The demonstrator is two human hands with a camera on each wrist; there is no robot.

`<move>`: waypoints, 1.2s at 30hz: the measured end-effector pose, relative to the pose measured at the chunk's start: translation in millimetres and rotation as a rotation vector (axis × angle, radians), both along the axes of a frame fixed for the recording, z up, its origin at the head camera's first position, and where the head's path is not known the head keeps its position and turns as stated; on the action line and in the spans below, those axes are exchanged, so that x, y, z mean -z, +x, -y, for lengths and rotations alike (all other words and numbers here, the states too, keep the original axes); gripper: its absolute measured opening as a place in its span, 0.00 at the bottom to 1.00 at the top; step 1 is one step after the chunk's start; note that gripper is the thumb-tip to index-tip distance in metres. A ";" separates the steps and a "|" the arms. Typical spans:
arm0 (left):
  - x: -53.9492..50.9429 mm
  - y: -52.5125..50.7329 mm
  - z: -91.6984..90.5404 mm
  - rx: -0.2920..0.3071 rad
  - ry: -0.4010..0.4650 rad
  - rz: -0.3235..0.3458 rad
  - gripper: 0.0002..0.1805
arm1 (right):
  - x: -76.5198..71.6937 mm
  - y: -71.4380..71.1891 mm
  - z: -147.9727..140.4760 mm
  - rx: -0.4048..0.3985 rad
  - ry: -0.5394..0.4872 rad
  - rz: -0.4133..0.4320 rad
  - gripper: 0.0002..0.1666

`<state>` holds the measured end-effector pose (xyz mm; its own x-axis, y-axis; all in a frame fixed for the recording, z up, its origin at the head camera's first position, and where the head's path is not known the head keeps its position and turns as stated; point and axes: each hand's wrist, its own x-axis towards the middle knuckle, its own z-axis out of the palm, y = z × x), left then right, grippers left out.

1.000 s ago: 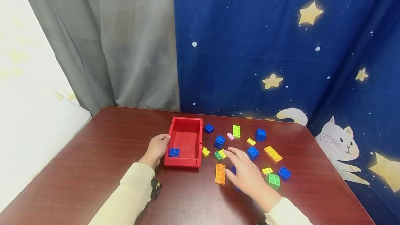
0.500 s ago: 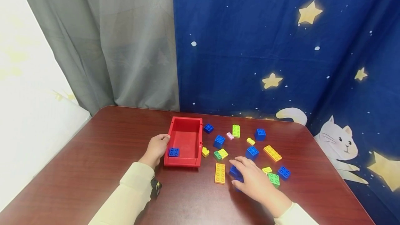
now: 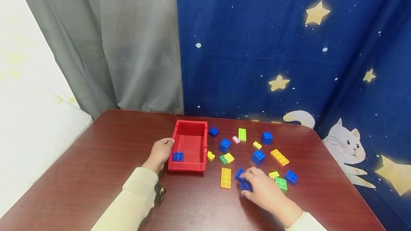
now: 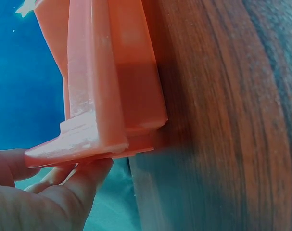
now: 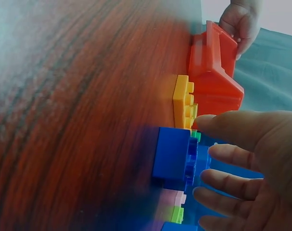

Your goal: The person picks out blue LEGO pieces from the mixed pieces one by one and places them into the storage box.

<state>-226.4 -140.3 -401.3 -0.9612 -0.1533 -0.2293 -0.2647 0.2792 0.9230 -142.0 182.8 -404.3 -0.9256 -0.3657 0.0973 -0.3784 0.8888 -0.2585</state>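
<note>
My left hand point(image 3: 160, 153) pinches the left rim of the red box point(image 3: 191, 145); the left wrist view has the thumb and fingers on either side of that rim. A blue brick point(image 3: 178, 157) lies in the box's near left corner. Over a near blue brick point(image 3: 245, 186) hovers my right hand point(image 3: 264, 190), its fingers partly covering it. In the right wrist view the thumb and fingers point(image 5: 227, 185) are spread beside the blue brick's point(image 5: 172, 154) studded top, not closed round it. Another blue brick point(image 3: 240, 174) stands just behind.
An orange brick point(image 3: 226, 178) lies between box and right hand. A joined green and yellow pair point(image 3: 226, 158), blue bricks point(image 3: 225, 145), a green brick point(image 3: 281, 184) and other small bricks are scattered over the table's point(image 3: 128, 188) right half. Curtains point(image 3: 144, 45) hang behind.
My right hand has moved right and nearer to me, down from beside the orange brick to over the near blue brick. The left hand and the box keep their place.
</note>
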 end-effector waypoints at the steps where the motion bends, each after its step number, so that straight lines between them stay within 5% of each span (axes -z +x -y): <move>1: -0.1 -0.2 -0.1 0.000 0.001 0.000 0.25 | -0.1 0.3 -0.3 -0.003 0.001 0.001 0.22; 36: -1.6 2.2 0.9 0.006 0.010 -0.007 0.25 | 3.4 3.0 -5.4 -0.050 -0.047 0.040 0.13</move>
